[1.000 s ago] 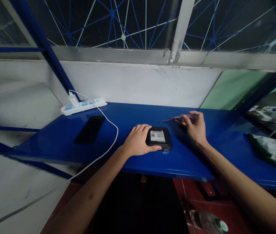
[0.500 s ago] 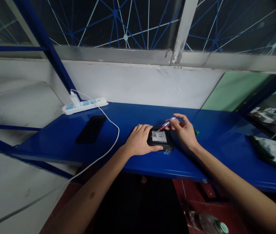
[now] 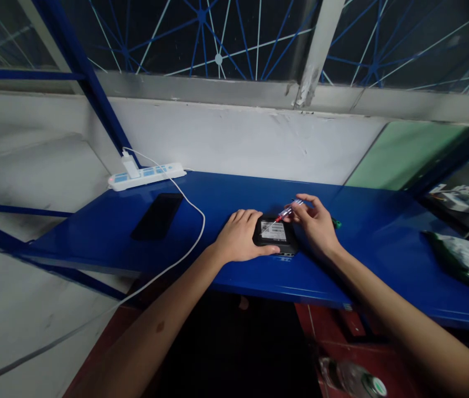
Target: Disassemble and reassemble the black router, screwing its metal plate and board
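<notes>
A small black box-shaped device (image 3: 289, 247) lies on the blue table, a white printed label (image 3: 274, 230) on its upper face and ports along its near side. My left hand (image 3: 240, 236) is wrapped round its left side, thumb along the near edge. Between the fingers of my right hand (image 3: 312, 218) is a screwdriver (image 3: 287, 212) with a clear handle and red collar. Its thin shaft slants down to the left, the tip over the left part of the device's top; whether it touches, I cannot tell. A green object (image 3: 336, 223) shows partly behind my right hand.
On the blue table (image 3: 218, 190) lie a black phone-like slab (image 3: 157, 216) and a white power strip (image 3: 147, 176) with a plugged-in charger. Its white cable (image 3: 202, 226) loops across the left side. A shiny packet (image 3: 464, 262) lies at right; a plastic bottle (image 3: 353, 378) is below.
The screwdriver's tip has moved toward the near left part of the device's top, and more of its shaft shows. My left hand keeps its hold. The whole view has shifted slightly.
</notes>
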`<state>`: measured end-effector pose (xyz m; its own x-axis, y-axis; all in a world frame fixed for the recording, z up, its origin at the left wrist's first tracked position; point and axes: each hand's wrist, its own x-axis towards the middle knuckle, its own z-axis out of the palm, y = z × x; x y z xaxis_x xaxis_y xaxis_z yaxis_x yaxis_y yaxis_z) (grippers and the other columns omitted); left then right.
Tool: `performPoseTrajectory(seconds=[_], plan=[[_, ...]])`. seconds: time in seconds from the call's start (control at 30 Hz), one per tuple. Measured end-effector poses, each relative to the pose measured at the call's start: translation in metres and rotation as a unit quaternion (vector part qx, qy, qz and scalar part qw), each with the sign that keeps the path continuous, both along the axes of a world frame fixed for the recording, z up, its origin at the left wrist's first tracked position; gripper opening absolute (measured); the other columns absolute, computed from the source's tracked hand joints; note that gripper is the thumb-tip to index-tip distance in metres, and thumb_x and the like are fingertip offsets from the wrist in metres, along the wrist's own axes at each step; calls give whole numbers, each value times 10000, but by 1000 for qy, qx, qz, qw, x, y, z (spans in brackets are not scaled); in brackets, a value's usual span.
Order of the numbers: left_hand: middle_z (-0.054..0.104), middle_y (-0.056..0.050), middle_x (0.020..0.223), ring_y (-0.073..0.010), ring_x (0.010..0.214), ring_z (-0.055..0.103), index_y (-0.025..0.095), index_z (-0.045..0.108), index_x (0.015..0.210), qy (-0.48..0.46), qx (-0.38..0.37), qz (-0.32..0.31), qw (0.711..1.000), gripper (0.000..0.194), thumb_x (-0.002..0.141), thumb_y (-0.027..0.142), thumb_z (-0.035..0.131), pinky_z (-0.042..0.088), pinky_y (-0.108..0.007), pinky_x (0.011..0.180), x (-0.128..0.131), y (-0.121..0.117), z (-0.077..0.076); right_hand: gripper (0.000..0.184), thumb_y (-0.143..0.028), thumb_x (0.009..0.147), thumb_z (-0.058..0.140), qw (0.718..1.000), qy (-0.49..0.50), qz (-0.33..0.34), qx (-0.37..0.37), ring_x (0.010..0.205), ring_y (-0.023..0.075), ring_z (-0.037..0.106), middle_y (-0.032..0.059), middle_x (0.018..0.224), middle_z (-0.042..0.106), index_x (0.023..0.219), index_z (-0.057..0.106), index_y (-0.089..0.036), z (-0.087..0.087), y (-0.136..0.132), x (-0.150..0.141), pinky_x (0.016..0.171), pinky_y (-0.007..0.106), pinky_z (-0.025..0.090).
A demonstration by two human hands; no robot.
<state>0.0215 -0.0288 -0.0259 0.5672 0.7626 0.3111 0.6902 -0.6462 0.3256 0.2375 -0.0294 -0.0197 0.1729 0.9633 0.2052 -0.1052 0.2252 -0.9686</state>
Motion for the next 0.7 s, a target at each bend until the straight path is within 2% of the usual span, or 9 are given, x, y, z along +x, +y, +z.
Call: performPoseTrajectory(seconds=[0.17, 0.4, 0.6, 0.7], plan=[[576, -136, 1355, -369, 1206, 535, 190, 503, 1338, 6, -1, -1, 1000, 861, 736, 786, 656, 433, -523, 1024, 0, 0, 1, 437, -488, 763, 787, 1000, -29, 7, 3, 713, 201, 733, -16, 830, 724, 1081, 573, -278, -3, 2, -1, 774, 415, 622], [559, -137, 1384, -373, 1233, 515, 196, 490, 1362, 4, -5, -2, 1000, 878, 743, 801, 634, 422, -534, 1038, 0, 0, 0, 359, -423, 837, 717, 994, -84, -25, 62, 715, 192, 711, 19, 908, 732, 1108, 536, -270, -3, 0, 1, 761, 417, 610], [526, -141, 1432, -376, 1266, 496, 207, 463, 1403, 1, -22, -9, 1000, 908, 753, 828, 595, 415, -554, 1050, -2, 0, 1, 361, -414, 843, 701, 983, -92, -122, 103, 717, 180, 686, 13, 881, 696, 1123, 528, -265, -2, 10, 20, 719, 379, 587], [509, -149, 1452, -383, 1281, 491, 213, 452, 1417, -5, -36, -14, 999, 922, 751, 836, 588, 412, -567, 1059, -2, 0, 3, 390, -458, 830, 707, 973, -93, -173, 118, 623, 149, 630, -4, 861, 675, 1128, 535, -275, -3, 21, 36, 673, 368, 571]])
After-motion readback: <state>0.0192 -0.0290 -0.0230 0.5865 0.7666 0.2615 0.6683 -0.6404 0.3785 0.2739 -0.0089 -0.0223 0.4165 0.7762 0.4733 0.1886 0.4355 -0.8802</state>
